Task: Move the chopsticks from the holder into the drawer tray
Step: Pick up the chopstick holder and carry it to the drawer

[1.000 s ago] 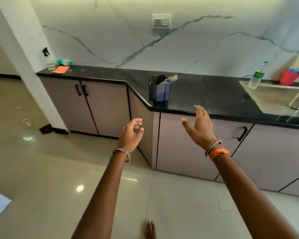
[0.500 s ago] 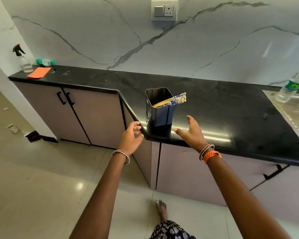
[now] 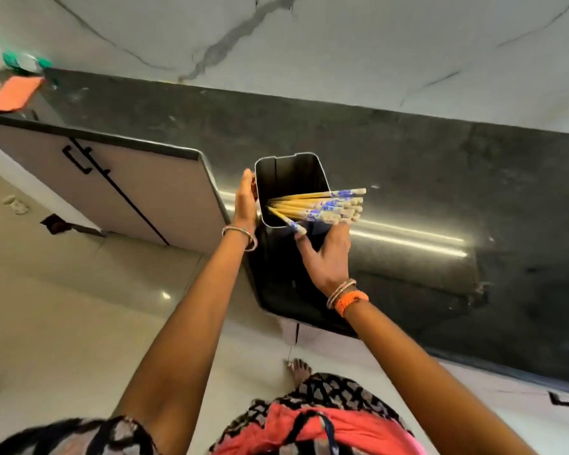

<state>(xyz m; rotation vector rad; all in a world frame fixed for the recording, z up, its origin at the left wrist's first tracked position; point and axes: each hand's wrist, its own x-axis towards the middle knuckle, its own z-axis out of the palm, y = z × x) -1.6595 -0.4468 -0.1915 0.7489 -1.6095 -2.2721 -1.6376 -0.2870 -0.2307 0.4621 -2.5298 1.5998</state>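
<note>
Holder [image 3: 289,188] stands upright on the black table [image 3: 408,165], at its front corner. Chopsticks [image 3: 316,206] sit inside it, bunched, leaning out over the holder's right rim. Left hand [image 3: 245,200] flat against holder's left wall, fingers extended, gripping nothing. Right hand [image 3: 326,254] spread wide just under the chopstick ends, fingertips touching them, nothing grasped. Orange cloth [image 3: 12,93] far left of holder.

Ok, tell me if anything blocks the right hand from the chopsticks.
Nothing visible does. The right hand is right under the chopsticks, which lean out over the holder rim toward it, fingertips about at the bundle. The left hand rests on the holder's far side, out of the way.
</note>
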